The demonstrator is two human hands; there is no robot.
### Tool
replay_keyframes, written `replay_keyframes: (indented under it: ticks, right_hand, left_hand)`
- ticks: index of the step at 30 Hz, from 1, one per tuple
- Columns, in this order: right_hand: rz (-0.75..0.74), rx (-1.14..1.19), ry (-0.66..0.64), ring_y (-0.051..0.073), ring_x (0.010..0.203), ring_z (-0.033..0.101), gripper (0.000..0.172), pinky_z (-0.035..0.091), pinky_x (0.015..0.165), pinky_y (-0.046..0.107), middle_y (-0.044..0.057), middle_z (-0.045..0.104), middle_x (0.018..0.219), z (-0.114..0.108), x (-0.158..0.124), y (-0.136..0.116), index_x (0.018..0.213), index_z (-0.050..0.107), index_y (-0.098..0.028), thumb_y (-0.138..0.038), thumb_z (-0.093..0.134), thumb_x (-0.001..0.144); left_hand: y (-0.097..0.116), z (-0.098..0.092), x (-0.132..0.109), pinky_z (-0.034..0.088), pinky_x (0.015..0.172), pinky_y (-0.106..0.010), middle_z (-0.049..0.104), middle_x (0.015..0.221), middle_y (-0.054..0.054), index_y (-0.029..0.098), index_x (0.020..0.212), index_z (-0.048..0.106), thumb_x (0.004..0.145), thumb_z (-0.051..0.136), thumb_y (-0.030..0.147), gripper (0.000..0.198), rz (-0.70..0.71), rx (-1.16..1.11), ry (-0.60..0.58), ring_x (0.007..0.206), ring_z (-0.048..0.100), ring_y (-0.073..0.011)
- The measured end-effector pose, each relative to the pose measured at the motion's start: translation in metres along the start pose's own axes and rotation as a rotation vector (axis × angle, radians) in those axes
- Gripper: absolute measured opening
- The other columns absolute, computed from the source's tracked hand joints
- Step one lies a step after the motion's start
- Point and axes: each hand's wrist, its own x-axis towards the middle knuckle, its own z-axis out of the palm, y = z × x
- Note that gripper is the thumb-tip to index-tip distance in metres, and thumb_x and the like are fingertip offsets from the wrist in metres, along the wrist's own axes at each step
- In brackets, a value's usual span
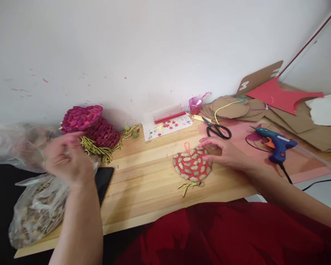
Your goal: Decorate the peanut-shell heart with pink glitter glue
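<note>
A red disc [193, 166] studded with peanut shells lies on the wooden table [138, 180]; the person's right hand [223, 151] spreads at its right edge, thumb and fingers parted. Shells could come loose if those fingers drag across them. Left of the disc, the left hand [67, 158] curls beside a leaning stack of purple discs [82, 118]; whether it pinches anything cannot be told. A snagged green tassel [99, 149] could topple that stack. Left and nearer than the disc, a clear plastic bag [41, 202] bulges with brownish pieces. Beyond the disc stands a purple-stained cup [194, 107], its contents unclear.
</note>
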Motion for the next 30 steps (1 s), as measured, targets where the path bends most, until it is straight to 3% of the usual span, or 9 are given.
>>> replay_keyframes:
  ticks: [1, 3, 4, 6, 8, 11, 16, 24, 30]
  right_hand:
    - [-0.031, -0.004, -0.080, 0.034, 0.126, 0.061, 0.062, 0.050, 0.106, 0.047, 0.013, 0.068, 0.133, -0.003, -0.001, 0.000, 0.119, 0.070, -0.022, -0.062, 0.080, 0.073]
    - [-0.091, -0.045, -0.199, 0.037, 0.139, 0.051, 0.089, 0.043, 0.115, 0.052, 0.015, 0.057, 0.148, -0.007, -0.002, 0.000, 0.140, 0.058, -0.022, -0.063, 0.085, 0.066]
    - [-0.124, -0.068, -0.234, 0.038, 0.142, 0.048, 0.097, 0.041, 0.117, 0.054, 0.016, 0.053, 0.152, -0.008, -0.003, 0.000, 0.146, 0.053, -0.022, -0.063, 0.086, 0.064]
    - [-0.184, -0.111, -0.266, 0.039, 0.146, 0.042, 0.107, 0.037, 0.120, 0.056, 0.017, 0.046, 0.157, -0.007, -0.005, 0.002, 0.153, 0.044, -0.023, -0.063, 0.087, 0.063]
    - [-0.225, -0.154, -0.271, 0.041, 0.149, 0.037, 0.115, 0.033, 0.122, 0.059, 0.017, 0.043, 0.159, -0.005, -0.007, 0.005, 0.157, 0.039, -0.025, -0.062, 0.089, 0.060]
    - [-0.238, -0.206, -0.269, 0.043, 0.151, 0.033, 0.121, 0.030, 0.122, 0.063, 0.018, 0.043, 0.159, 0.001, -0.008, 0.008, 0.158, 0.037, -0.024, -0.063, 0.090, 0.057]
    - [-0.228, -0.254, -0.228, 0.041, 0.146, 0.039, 0.111, 0.036, 0.118, 0.060, 0.021, 0.049, 0.152, 0.008, -0.010, 0.005, 0.154, 0.041, -0.021, -0.064, 0.087, 0.063]
    - [-0.303, -0.227, -0.083, 0.035, 0.137, 0.050, 0.109, 0.045, 0.114, 0.053, 0.021, 0.052, 0.145, 0.019, -0.009, -0.004, 0.154, 0.036, -0.020, -0.060, 0.087, 0.067]
    - [-0.285, -0.223, 0.034, 0.036, 0.146, 0.041, 0.110, 0.044, 0.117, 0.053, 0.021, 0.045, 0.151, 0.028, -0.009, -0.001, 0.159, 0.026, -0.024, -0.060, 0.084, 0.071]
  left_hand:
    - [0.012, 0.013, -0.011, 0.048, 0.100, -0.046, 0.072, 0.084, -0.008, 0.016, 0.077, 0.071, 0.099, 0.051, 0.043, 0.040, 0.073, -0.083, -0.009, 0.094, 0.065, -0.0240]
    - [0.035, 0.037, -0.032, 0.049, 0.101, -0.043, 0.076, 0.095, -0.008, 0.019, 0.073, 0.075, 0.093, 0.065, 0.038, 0.029, 0.140, -0.131, -0.193, 0.101, 0.066, -0.0237]
    - [0.044, 0.048, -0.040, 0.049, 0.102, -0.042, 0.075, 0.112, -0.009, 0.020, 0.084, 0.078, 0.088, 0.072, 0.035, 0.017, 0.157, -0.155, -0.253, 0.109, 0.065, -0.0247]
    - [0.058, 0.067, -0.054, 0.046, 0.109, -0.044, 0.065, 0.139, -0.010, 0.025, 0.119, 0.075, 0.084, 0.075, 0.030, 0.036, 0.173, -0.197, -0.427, 0.122, 0.061, -0.0256]
    - [0.069, 0.080, -0.066, 0.045, 0.111, -0.047, 0.069, 0.135, -0.010, 0.026, 0.135, 0.066, 0.087, 0.072, 0.028, 0.049, 0.153, -0.275, -0.646, 0.123, 0.062, -0.0254]
    - [0.084, 0.095, -0.079, 0.050, 0.103, -0.045, 0.078, 0.116, -0.010, 0.023, 0.121, 0.074, 0.090, 0.069, 0.030, 0.032, 0.132, -0.413, -0.917, 0.111, 0.069, -0.0255]
    - [0.097, 0.107, -0.098, 0.052, 0.099, -0.043, 0.080, 0.105, -0.008, 0.022, 0.121, 0.075, 0.091, 0.068, 0.028, 0.031, 0.099, -0.449, -0.985, 0.102, 0.071, -0.0247]
    - [0.073, 0.110, -0.116, 0.053, 0.096, -0.042, 0.077, 0.117, -0.011, 0.021, 0.126, 0.074, 0.094, 0.062, 0.047, 0.043, -0.199, -0.448, -1.054, 0.105, 0.071, -0.0272]
    - [0.082, 0.105, -0.110, 0.057, 0.087, -0.041, 0.078, 0.110, -0.012, 0.020, 0.141, 0.063, 0.091, 0.063, 0.060, 0.064, -0.666, -0.802, -1.097, 0.094, 0.073, -0.0270]
